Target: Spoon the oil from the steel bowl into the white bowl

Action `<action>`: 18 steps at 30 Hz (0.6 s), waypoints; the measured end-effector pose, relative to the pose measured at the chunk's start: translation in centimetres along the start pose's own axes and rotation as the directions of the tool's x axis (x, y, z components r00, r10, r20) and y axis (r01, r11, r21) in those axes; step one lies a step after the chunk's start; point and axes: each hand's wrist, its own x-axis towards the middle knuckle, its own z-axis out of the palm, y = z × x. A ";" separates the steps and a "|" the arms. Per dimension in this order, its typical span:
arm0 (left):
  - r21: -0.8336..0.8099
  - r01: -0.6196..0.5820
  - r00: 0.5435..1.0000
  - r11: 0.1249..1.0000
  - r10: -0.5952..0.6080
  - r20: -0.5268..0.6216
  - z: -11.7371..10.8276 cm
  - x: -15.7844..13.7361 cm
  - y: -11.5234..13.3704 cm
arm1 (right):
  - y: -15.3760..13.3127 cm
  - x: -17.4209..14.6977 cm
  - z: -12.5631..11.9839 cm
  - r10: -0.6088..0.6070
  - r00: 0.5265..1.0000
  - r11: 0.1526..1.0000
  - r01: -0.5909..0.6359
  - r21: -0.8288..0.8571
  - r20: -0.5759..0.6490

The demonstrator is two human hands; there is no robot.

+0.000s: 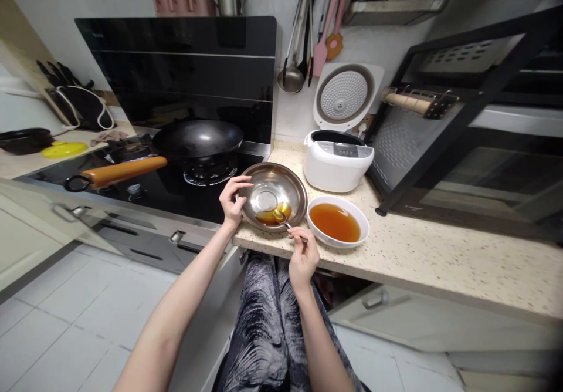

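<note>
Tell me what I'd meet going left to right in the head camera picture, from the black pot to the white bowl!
Black pot → yellow lid → orange wok handle → left hand → metal bowl → right hand → white bowl of brown liquid.

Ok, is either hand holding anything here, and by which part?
The right hand holds the spoon by its handle; the left hand touches the left rim of the metal bowl, though whether it grips is unclear.

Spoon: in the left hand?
No, the right hand holds the spoon, while the left hand holds the metal bowl by its rim.
</note>
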 end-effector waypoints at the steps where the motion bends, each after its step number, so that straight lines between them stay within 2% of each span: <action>1: -0.008 -0.005 1.000 1.000 0.005 -0.001 0.0 0.0 0.0 | 0.1 -0.1 0.0 0.001 1.000 1.000 -0.001 0.002 0.000; 13: -0.058 -0.044 0.999 0.997 0.044 -0.001 0.0 0.1 0.1 | 0.2 -0.5 0.2 -0.013 0.998 0.999 0.015 0.036 -0.065; 18: -0.027 -0.045 0.999 0.999 0.045 0.002 0.1 0.2 0.1 | -0.2 -0.3 0.2 -0.028 0.996 0.998 0.033 0.058 -0.090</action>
